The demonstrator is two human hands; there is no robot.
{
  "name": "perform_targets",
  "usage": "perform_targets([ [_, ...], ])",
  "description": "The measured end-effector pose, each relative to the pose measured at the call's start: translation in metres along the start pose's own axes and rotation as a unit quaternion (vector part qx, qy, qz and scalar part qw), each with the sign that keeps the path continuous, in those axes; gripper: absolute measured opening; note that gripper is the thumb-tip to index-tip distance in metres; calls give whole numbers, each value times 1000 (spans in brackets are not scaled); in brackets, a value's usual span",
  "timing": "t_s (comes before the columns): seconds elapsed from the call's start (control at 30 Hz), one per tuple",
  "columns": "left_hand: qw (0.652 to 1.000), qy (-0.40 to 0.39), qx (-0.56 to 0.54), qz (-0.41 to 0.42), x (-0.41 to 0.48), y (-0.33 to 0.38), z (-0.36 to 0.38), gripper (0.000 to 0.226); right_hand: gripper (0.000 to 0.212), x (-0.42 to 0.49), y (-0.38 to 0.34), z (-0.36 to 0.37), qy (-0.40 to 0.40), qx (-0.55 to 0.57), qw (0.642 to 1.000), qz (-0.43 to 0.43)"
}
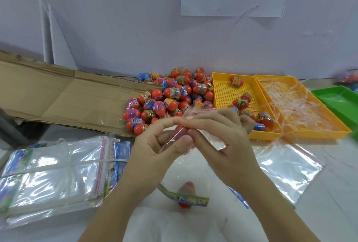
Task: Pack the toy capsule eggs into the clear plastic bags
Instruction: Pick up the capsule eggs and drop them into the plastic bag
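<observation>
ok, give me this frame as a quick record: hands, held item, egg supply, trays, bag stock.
left hand: pinches the clear bag
right hand: pinches the same bag near its top
in bag: reddish egg, blurred, between both hands
egg pile: loose on the table, beside the cardboard
near yellow tray: a few eggs
far yellow tray: plastic strips
bag stock: tied stack, left of the hands

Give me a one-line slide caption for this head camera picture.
Left hand and right hand pinch a clear bag around an egg, before a heap of eggs and two yellow trays.
</observation>
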State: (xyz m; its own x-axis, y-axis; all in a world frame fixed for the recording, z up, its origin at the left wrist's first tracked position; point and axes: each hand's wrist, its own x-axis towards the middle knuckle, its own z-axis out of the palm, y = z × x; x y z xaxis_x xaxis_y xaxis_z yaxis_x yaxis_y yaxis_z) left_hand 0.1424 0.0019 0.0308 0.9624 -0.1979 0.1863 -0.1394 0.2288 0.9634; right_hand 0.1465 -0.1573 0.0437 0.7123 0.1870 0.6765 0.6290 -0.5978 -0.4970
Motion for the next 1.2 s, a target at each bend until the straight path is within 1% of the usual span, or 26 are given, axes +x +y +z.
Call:
perform_targets([
  [0.1, 998, 54, -29, -4, 2, -2, 0, 27, 31, -4, -3, 2, -18, 17, 1000, 14],
  [0.2, 990, 111, -92, -5, 4, 0, -4, 26, 58, -6, -7, 2, 21, 42, 999, 13],
  [0.27, 985, 132, -115, 1, 6, 0, -7, 23, 80, -5, -8, 0, 24, 125, 988, 82],
  [0.3, 982, 138, -129, 0, 6, 0, -7, 23, 84, -3, -9, -1, -8, 169, 976, 139],
  [0.33, 979, 139, -147, -3, 6, 0, -6, 23, 82, -2, -8, 0, -60, 202, 958, 194],
  [0.37, 978, 136, -160, -5, 6, -2, -6, 24, 73, -1, -8, 1, -119, 228, 937, 238],
  [0.4, 977, 135, -167, -7, 5, -2, -5, 24, 57, -2, -7, 3, -160, 248, 918, 263],
  [0.43, 978, 132, -163, -7, 5, -2, -6, 22, 43, -2, -7, 5, -174, 264, 907, 277],
  [0.47, 981, 119, -151, -10, 5, -1, -7, 22, 34, -1, -8, 6, -168, 281, 902, 282],
  [0.57, 994, 55, -82, -46, 6, 0, -17, 78, 25, 1, -8, 7, -119, 328, 896, 274],
  [0.6, 995, 42, -66, -61, 7, 0, -18, 80, 23, 1, -7, 6, -116, 332, 896, 271],
  [0.63, 996, 37, -53, -67, 7, -1, -18, 71, 22, 2, -6, 5, -122, 328, 897, 271],
  [0.67, 996, 48, -48, -66, 8, -1, -17, 55, 24, 1, -6, 5, -133, 322, 897, 271],
  [0.7, 994, 72, -55, -63, 8, -1, -15, 39, 28, 1, -5, 5, -142, 316, 898, 273],
  [0.73, 991, 101, -66, -58, 8, -1, -15, 28, 34, 1, -4, 4, -140, 299, 902, 277],
  [0.8, 983, 152, -87, -47, 9, -3, -19, 21, 49, -1, 0, 0, -123, 212, 934, 261],
  [0.83, 977, 180, -103, -42, 10, -1, -22, 18, 53, -2, 2, -4, -134, 141, 953, 233],
  [0.87, 970, 209, -120, -37, 11, 0, -25, 18, 52, -2, 4, -9, -174, 62, 962, 200],
  [0.9, 962, 241, -128, -29, 13, -1, -28, 19, 50, -2, 4, -13, -248, -2, 952, 182],
  [0.93, 955, 269, -127, -24, 14, -1, -29, 21, 51, -2, 2, -15, -338, -42, 922, 185],
  [0.97, 949, 287, -128, -19, 15, -1, -30, 22, 55, -2, 0, -14, -422, -51, 883, 202],
  [1.0, 945, 296, -137, -21, 15, -2, -31, 23, 59, -4, -3, -11, -484, -48, 848, 212],
  [1.03, 942, 294, -158, -28, 16, -4, -32, 23, 61, -7, -6, -6, -518, -47, 829, 205],
  [1.07, 940, 286, -181, -43, 16, -4, -33, 24, 60, -10, -8, 0, -530, -56, 826, 181],
  [1.13, 940, 250, -219, -76, 16, -2, -33, 26, 52, -12, -12, 8, -521, -71, 839, 140],
  [1.2, 945, 214, -228, -95, 18, -2, -33, 33, 46, -9, -10, 4, -506, -42, 850, 139],
])
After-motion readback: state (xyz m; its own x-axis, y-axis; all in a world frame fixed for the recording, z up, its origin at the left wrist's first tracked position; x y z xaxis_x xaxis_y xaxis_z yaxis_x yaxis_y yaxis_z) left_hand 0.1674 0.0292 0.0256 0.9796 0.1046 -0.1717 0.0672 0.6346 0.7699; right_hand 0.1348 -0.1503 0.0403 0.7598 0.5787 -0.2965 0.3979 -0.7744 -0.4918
